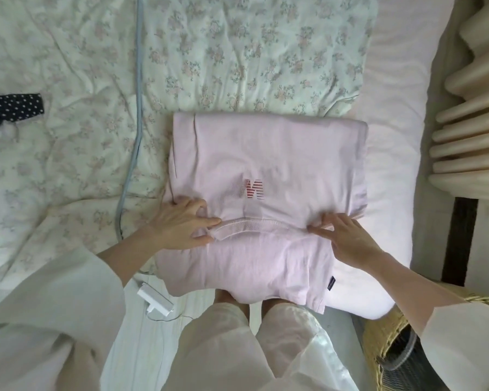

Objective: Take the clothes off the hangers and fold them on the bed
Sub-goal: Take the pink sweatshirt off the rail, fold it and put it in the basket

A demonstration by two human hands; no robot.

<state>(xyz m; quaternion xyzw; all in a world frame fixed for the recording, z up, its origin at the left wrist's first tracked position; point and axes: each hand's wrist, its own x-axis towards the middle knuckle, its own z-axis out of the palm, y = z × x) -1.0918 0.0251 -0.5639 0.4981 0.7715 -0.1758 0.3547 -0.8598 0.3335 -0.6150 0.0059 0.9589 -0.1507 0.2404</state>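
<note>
Printed mark: one red capital "M", built from horizontal stripes, on the pink T-shirt, near its centre and just beyond the ribbed collar. Sewn tag: a small dark label at the T-shirt's near right hem edge; its lettering is too small to read.

Both forearms, in loose pale sleeves, extend forward and converge slightly. Left hand lies palm down, thumb and index finger pinching the ribbed collar of a pink T-shirt. Right hand mirrors it, fingertips pinching the collar's opposite end.
</note>
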